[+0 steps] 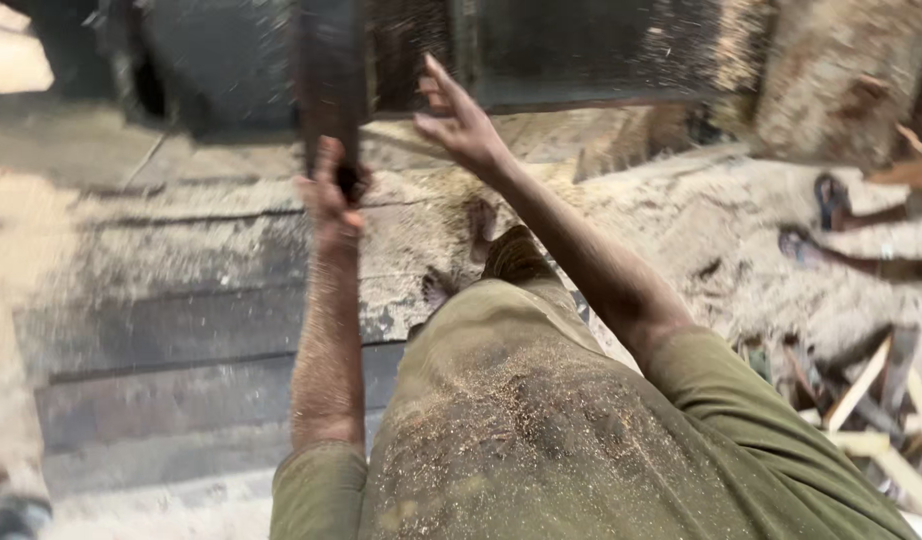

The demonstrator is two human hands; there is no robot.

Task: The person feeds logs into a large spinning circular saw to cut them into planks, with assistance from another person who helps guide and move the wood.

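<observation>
My left hand [331, 195] is closed around the lower end of a dark upright post or lever [329, 80] that rises to the top of the view. My right hand [456, 115] is raised beside it with fingers spread, holding nothing, in front of a dark horizontal beam [581, 60]. Both forearms and my olive-green clothing [521, 430] are dusted with sawdust. The picture is blurred by motion, so the exact shape of the post is unclear.
Dark wooden planks [171, 330] lie on the floor at left, partly covered in sawdust. A sawdust heap [841, 70] rises at the upper right. Another person's sandalled feet [831, 215] stand at right. Several pale wood offcuts [871, 400] lie at lower right.
</observation>
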